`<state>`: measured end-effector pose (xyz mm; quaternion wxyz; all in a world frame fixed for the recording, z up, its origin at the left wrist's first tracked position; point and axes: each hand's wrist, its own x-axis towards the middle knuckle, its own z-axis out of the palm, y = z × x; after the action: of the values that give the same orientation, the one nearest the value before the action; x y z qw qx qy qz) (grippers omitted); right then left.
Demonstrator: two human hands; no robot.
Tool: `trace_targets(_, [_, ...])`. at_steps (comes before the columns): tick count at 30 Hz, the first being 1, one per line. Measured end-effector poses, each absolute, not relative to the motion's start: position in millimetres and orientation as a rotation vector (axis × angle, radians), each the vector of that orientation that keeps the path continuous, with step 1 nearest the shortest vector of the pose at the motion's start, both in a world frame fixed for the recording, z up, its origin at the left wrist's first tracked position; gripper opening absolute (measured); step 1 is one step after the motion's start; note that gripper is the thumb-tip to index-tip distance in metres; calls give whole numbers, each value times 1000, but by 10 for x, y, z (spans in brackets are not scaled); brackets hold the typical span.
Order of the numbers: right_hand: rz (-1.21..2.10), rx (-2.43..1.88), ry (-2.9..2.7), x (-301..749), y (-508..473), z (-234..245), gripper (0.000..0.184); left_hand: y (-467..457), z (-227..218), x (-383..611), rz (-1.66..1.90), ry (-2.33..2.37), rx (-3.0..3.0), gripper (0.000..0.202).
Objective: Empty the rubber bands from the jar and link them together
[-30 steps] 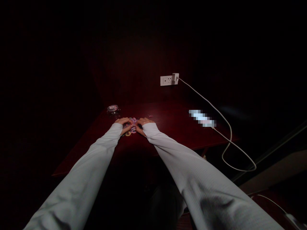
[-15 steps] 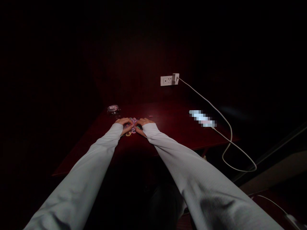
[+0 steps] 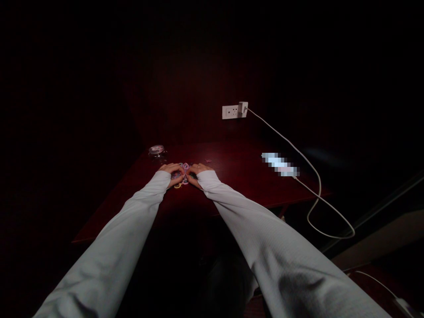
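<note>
Both my hands meet over a small pile of colourful hair ties on the dark red table. My left hand (image 3: 172, 170) is curled in from the left, thumb and fingers pinched together. From the right, my right hand (image 3: 198, 171) is bent the same way, its fingertips close to the left ones. Between the fingertips a small pinkish hair tie seems to be held, partly hidden by the fingers. A pink hair tie (image 3: 186, 166) shows just beyond the hands, and a yellow hair tie (image 3: 178, 186) lies on the near side of the pile.
A clear lidded jar (image 3: 157, 150) stands at the back left of the table (image 3: 245, 185). Some small reddish bits (image 3: 208, 161) lie behind my right hand. A blurred-out phone (image 3: 280, 164) on the right is joined by a white cable (image 3: 291, 143) to a wall socket (image 3: 230, 112).
My hands stay over the pile with only small finger movements. The green piece by my right thumb is less visible, and the purple bit between the fingertips shows less.
</note>
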<state>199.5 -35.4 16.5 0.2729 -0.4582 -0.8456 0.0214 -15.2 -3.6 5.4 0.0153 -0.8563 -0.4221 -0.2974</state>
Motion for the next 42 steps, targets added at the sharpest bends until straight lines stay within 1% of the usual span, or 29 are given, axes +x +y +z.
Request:
trace_targets(6, [155, -1144, -2261, 1999, -346, 174, 16, -119, 137, -152, -868, -1308, -2666, 9])
trace_targets(13, [417, -981, -2089, 1951, -130, 10, 2, -174, 192, -117, -842, -1361, -2617, 14])
trace_targets(19, [575, -836, -2067, 2039, -156, 0, 6, -209, 228, -103, -838, -1359, -2602, 14])
trace_targets(33, [668, -774, -2028, 2069, -176, 33, 11, -250, 263, -62, -794, -1354, -2580, 15])
trace_targets(39, [724, -956, -1950, 1945, -4, -29, 21, -266, 289, -40, -768, -1339, -2558, 15])
trace_targets(42, [720, -971, -1950, 1917, 56, -70, 22, -278, 295, -39, -777, -1330, -2549, 15])
